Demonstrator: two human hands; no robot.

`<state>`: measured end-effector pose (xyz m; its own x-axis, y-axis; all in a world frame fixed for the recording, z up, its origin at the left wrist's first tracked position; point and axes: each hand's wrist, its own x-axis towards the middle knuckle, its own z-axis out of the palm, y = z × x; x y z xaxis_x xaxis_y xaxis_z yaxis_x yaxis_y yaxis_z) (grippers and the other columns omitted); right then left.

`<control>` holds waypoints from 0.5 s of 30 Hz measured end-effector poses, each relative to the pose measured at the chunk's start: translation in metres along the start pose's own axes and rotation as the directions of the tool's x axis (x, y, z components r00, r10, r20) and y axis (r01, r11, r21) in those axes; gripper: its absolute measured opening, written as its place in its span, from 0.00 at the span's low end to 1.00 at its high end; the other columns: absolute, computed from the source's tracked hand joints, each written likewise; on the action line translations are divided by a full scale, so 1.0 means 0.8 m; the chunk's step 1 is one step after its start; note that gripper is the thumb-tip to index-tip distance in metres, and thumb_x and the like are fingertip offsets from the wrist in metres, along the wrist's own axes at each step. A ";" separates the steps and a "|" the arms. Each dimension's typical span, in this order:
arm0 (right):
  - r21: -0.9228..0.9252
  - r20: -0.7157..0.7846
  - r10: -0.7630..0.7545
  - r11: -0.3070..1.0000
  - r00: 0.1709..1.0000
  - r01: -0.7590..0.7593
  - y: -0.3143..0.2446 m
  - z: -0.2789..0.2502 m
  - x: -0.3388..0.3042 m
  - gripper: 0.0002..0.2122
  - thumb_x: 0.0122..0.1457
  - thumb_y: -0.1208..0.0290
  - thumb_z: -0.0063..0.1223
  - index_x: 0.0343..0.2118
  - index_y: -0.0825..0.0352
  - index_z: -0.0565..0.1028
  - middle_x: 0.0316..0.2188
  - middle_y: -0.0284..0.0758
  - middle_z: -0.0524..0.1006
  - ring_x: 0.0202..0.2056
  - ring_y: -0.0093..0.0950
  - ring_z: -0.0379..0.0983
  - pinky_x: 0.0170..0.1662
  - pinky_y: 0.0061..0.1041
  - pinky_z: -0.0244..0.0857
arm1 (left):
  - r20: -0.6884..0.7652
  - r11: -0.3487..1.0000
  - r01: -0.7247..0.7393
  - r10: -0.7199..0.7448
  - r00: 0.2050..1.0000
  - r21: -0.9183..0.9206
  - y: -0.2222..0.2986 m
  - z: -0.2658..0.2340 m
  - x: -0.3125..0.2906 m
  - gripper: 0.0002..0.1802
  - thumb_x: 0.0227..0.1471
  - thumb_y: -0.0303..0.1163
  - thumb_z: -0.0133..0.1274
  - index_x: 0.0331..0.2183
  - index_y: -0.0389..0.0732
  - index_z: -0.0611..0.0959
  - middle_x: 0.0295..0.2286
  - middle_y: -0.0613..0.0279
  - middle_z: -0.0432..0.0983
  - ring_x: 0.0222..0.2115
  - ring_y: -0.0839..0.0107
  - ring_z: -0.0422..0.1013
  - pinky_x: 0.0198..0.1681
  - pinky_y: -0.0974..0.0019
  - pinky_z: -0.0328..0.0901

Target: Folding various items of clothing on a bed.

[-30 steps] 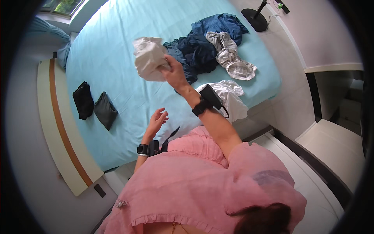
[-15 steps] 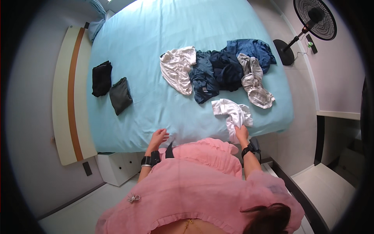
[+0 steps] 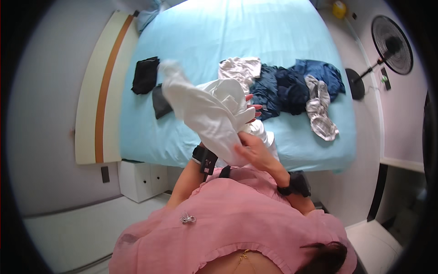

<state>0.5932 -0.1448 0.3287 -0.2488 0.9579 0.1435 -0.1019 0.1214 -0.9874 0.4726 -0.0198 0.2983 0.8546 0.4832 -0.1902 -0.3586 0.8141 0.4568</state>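
Note:
A white garment [image 3: 205, 118], its kind hard to tell while bunched, is lifted in front of me above the near edge of the bed. My right hand [image 3: 256, 150] is closed on its lower part, with the fingers pinching the cloth. Behind or inside the fabric, my left hand [image 3: 254, 108] is mostly hidden; only spread, stretched fingertips show past the cloth at its right side. The garment's upper left end is smeared by motion.
On the light blue bed sheet [image 3: 191, 41] lie a folded black garment [image 3: 145, 75] and a dark grey one [image 3: 161, 102] at left. A white garment [image 3: 239, 68], several dark blue clothes [image 3: 292, 91] and a light grey garment [image 3: 318, 109] lie at right. A black fan [image 3: 391, 45] stands beyond.
My right hand has raised the white garment off the bed and brought it leftward. The left hand has moved right, behind or into the cloth. The view has shifted.

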 end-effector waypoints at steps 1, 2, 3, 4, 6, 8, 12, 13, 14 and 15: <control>0.035 -0.100 0.069 0.997 0.993 -0.066 0.006 -0.006 -0.003 0.18 0.51 0.60 0.51 0.36 0.71 0.68 0.23 0.38 0.70 0.26 0.26 0.66 0.30 0.23 0.60 | -0.009 1.000 -0.024 0.024 1.000 0.003 0.006 0.002 -0.007 0.37 0.52 0.48 0.41 0.55 0.35 0.51 0.50 0.39 0.54 0.49 0.55 0.59 0.51 0.62 0.58; 0.076 -0.197 0.144 0.988 0.970 -0.131 0.009 -0.010 -0.003 0.17 0.51 0.60 0.50 0.36 0.71 0.68 0.23 0.37 0.70 0.26 0.25 0.66 0.29 0.22 0.59 | 0.086 0.983 0.024 -0.008 0.996 -0.183 0.012 0.003 -0.016 0.38 0.52 0.47 0.43 0.55 0.36 0.49 0.50 0.40 0.55 0.49 0.53 0.59 0.51 0.59 0.58; 0.077 -0.188 0.149 0.988 0.971 -0.137 0.010 -0.011 -0.004 0.17 0.51 0.60 0.50 0.36 0.71 0.68 0.23 0.37 0.70 0.26 0.25 0.66 0.29 0.22 0.59 | 0.193 0.926 0.103 -0.034 0.981 -0.362 0.014 0.006 -0.022 0.39 0.51 0.47 0.44 0.56 0.38 0.48 0.50 0.42 0.56 0.48 0.52 0.60 0.50 0.56 0.58; 0.009 -0.195 0.160 0.987 0.968 -0.161 0.007 -0.011 -0.001 0.17 0.52 0.60 0.50 0.36 0.71 0.68 0.22 0.36 0.70 0.25 0.24 0.66 0.29 0.22 0.59 | 0.150 0.937 0.105 -0.058 0.987 -0.333 0.022 0.027 -0.034 0.35 0.51 0.44 0.46 0.55 0.38 0.53 0.44 0.46 0.64 0.42 0.58 0.66 0.42 0.60 0.65; -0.142 -0.076 0.178 0.972 0.981 -0.187 0.014 -0.009 0.006 0.13 0.52 0.64 0.48 0.35 0.69 0.70 0.23 0.37 0.72 0.25 0.27 0.68 0.30 0.24 0.60 | -0.021 0.982 -0.040 0.036 0.999 -0.187 0.033 0.013 -0.059 0.31 0.51 0.44 0.45 0.52 0.39 0.57 0.42 0.49 0.65 0.40 0.61 0.67 0.40 0.61 0.65; -0.288 -0.073 0.150 0.943 0.986 -0.165 0.027 -0.009 0.014 0.11 0.51 0.67 0.48 0.33 0.69 0.70 0.24 0.39 0.72 0.26 0.31 0.69 0.30 0.26 0.61 | -0.284 0.973 -0.184 0.217 0.934 0.140 0.037 -0.031 -0.065 0.23 0.52 0.45 0.44 0.46 0.40 0.63 0.39 0.55 0.68 0.36 0.66 0.68 0.37 0.64 0.66; -0.409 -0.438 -0.221 0.912 0.871 0.026 0.045 -0.054 0.044 0.04 0.51 0.78 0.44 0.29 0.70 0.70 0.22 0.39 0.70 0.25 0.32 0.68 0.32 0.25 0.61 | -0.413 0.688 -0.399 0.701 0.582 0.606 0.063 -0.045 -0.089 0.18 0.54 0.46 0.40 0.37 0.42 0.73 0.34 0.63 0.72 0.32 0.72 0.70 0.35 0.67 0.67; -0.290 -0.573 -0.175 0.957 0.801 0.001 0.045 -0.076 0.048 0.04 0.55 0.78 0.42 0.29 0.70 0.70 0.20 0.32 0.69 0.25 0.23 0.64 0.31 0.23 0.60 | -0.338 0.566 -0.602 0.823 0.457 0.563 0.083 -0.017 -0.102 0.19 0.55 0.47 0.39 0.38 0.42 0.73 0.35 0.62 0.72 0.34 0.71 0.70 0.37 0.65 0.67; -0.131 -0.692 -0.067 0.991 0.719 -0.034 0.037 -0.085 0.059 0.06 0.58 0.75 0.40 0.29 0.68 0.70 0.21 0.26 0.67 0.25 0.15 0.61 0.28 0.17 0.58 | -0.477 0.615 -0.637 0.780 0.405 0.464 0.124 -0.032 -0.148 0.20 0.55 0.46 0.39 0.40 0.42 0.72 0.36 0.61 0.71 0.37 0.68 0.69 0.42 0.61 0.66; 0.047 -0.773 0.069 0.998 0.631 -0.051 0.032 -0.101 0.063 0.06 0.59 0.74 0.40 0.29 0.67 0.70 0.22 0.25 0.68 0.25 0.12 0.60 0.26 0.12 0.56 | -0.535 0.553 -0.714 0.793 0.293 0.428 0.157 -0.028 -0.176 0.19 0.55 0.45 0.39 0.41 0.41 0.71 0.38 0.60 0.70 0.39 0.67 0.68 0.43 0.60 0.65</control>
<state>0.6559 -0.0725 0.3051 0.5805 0.8137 -0.0294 -0.1342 0.0600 -0.9891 0.2983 0.0216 0.3627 -0.2344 0.9591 -0.1584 -0.6479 -0.0327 0.7610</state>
